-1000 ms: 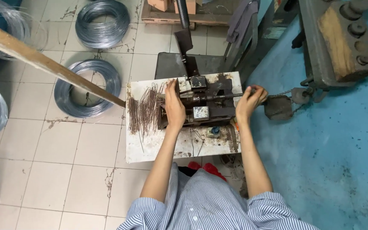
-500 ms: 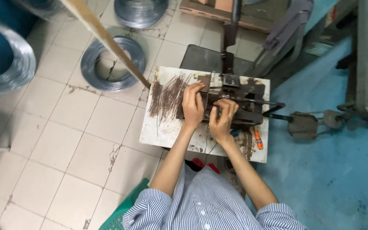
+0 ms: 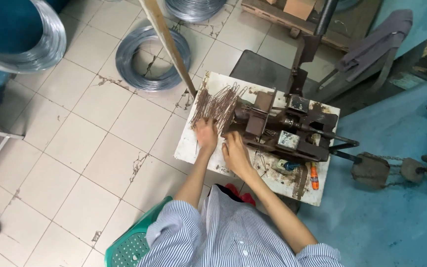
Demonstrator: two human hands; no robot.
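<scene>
Your left hand (image 3: 206, 135) rests fingers spread on the bent wire pieces (image 3: 217, 104); your right hand (image 3: 234, 152) lies flat on the table (image 3: 190, 148), its grip loosely spread, beside the rusty wire-bending machine (image 3: 285, 129).

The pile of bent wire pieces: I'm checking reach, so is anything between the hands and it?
Nothing visible. The left hand already rests at the near edge of the wire pile; the right hand lies beside it on the white worktop, by the rusty machine.

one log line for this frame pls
left hand: on wire pieces | right hand: on white table beside it | metal machine: untouched
</scene>
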